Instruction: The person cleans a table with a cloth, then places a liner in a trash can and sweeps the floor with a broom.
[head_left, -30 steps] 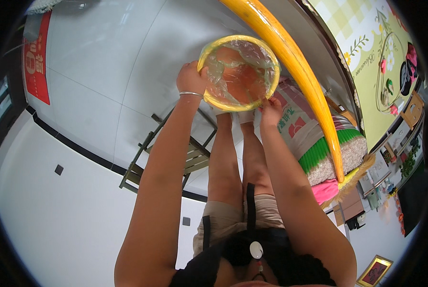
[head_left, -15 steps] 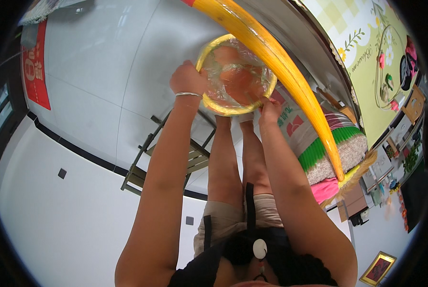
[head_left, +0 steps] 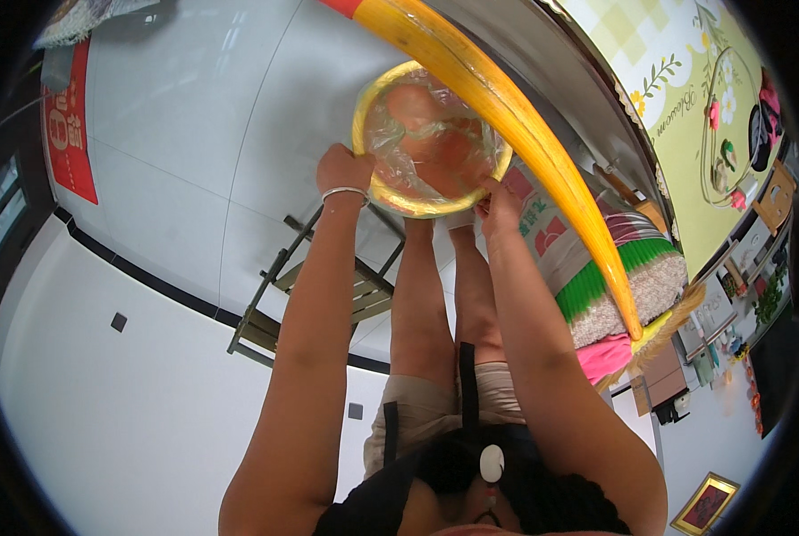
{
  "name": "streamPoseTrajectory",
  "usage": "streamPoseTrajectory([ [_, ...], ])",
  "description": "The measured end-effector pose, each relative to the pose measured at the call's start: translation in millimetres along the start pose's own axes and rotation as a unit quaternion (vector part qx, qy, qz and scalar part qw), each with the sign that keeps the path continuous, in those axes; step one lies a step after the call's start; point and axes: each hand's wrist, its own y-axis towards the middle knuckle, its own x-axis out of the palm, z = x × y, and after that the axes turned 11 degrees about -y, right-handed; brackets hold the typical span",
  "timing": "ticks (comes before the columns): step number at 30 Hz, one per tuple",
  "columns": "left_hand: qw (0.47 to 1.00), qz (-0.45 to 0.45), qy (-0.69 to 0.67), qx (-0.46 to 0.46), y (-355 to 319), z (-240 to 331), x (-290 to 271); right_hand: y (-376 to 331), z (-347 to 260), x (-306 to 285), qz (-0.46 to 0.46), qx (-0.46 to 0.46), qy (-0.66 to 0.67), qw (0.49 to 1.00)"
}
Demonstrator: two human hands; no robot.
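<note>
An orange trash bin with a yellow rim [head_left: 357, 125] stands upright in front of my legs, lined with a clear plastic bag [head_left: 435, 174]. My left hand [head_left: 346, 168] is closed on the left side of the rim, where the bag folds over. At the rim's near right side, my right hand [head_left: 500, 204] pinches the rim and the bag edge. A long yellow pole [head_left: 498, 94] with a red tip crosses above the bin and hides part of its far right rim.
To the right stand a stuffed sack [head_left: 560, 228] and a green and beige bristly bundle [head_left: 627, 295], with a pink cloth [head_left: 605, 355] beside it. A table with a flowered cloth [head_left: 677, 107] lies at the upper right. Behind my left arm is a folding stool [head_left: 364, 299].
My left hand has shifted nearer to me along the rim. The bin has moved slightly left, and my right hand has moved a little with it.
</note>
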Motion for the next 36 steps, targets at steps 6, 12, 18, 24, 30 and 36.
streamPoseTrajectory([
  [6, 0.996, 0.017, -0.064, -0.053, -12, -14, 9, -14, -10, 1, -0.023, 0.017, 0.014, 0.999],
  [12, 0.98, 0.068, -0.17, -0.076, -22, -15, 21, -13, -12, 0, -0.012, -0.012, 0.026, 1.0],
  [18, 0.984, 0.1, -0.15, -0.005, -32, -10, 28, -11, 0, -4, -0.014, -0.03, -0.014, 0.999],
  [24, 0.983, 0.117, -0.118, 0.073, -39, 7, 19, 9, 23, -3, -0.006, -0.099, 0.076, 0.992],
  [30, 0.984, 0.09, -0.137, 0.075, -27, -8, 21, -19, -4, 9, -0.031, -0.18, 0.121, 0.976],
  [36, 0.969, 0.19, -0.078, 0.139, 2, -30, 34, -39, -22, 18, -0.044, -0.182, 0.057, 0.981],
])
